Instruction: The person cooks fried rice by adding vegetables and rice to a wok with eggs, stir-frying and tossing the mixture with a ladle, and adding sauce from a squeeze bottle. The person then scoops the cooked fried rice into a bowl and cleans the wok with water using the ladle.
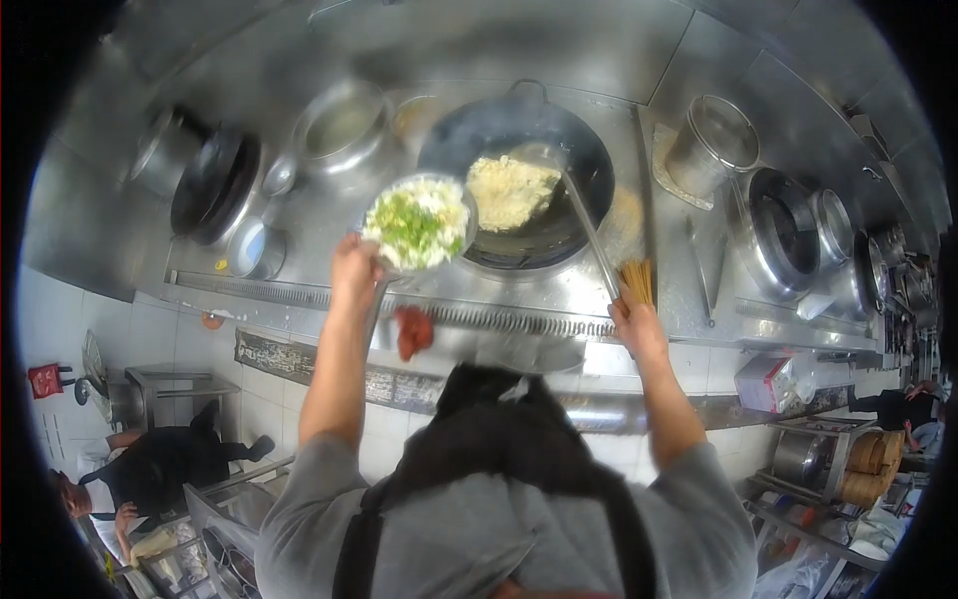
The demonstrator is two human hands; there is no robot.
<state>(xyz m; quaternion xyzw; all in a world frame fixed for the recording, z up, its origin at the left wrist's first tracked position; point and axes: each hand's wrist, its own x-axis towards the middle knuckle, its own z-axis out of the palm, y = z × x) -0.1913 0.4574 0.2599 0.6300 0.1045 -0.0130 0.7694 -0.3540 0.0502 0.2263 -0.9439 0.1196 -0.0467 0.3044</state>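
Note:
My left hand (356,268) grips the near-left edge of a round bowl (473,222) heaped with chopped green and white vegetables (414,222). The bowl hangs at the left side of a large black wok (589,150), partly in front of its rim. A mass of pale yellow food, like scrambled egg or rice (509,192), lies in the wok. My right hand (637,321) is closed round the long metal handle of a ladle (591,228). The ladle's head rests in the wok by the food, blurred by steam. Behind the right hand stands a bundle of bamboo sticks (637,278).
A steel pot (344,125) and a second wok (215,190) stand left. On the right are a tall steel pot (711,145), tongs-like metal tools (707,270) and another wok (783,235). A red cloth (411,331) hangs at the counter edge. Other people (150,489) are far off.

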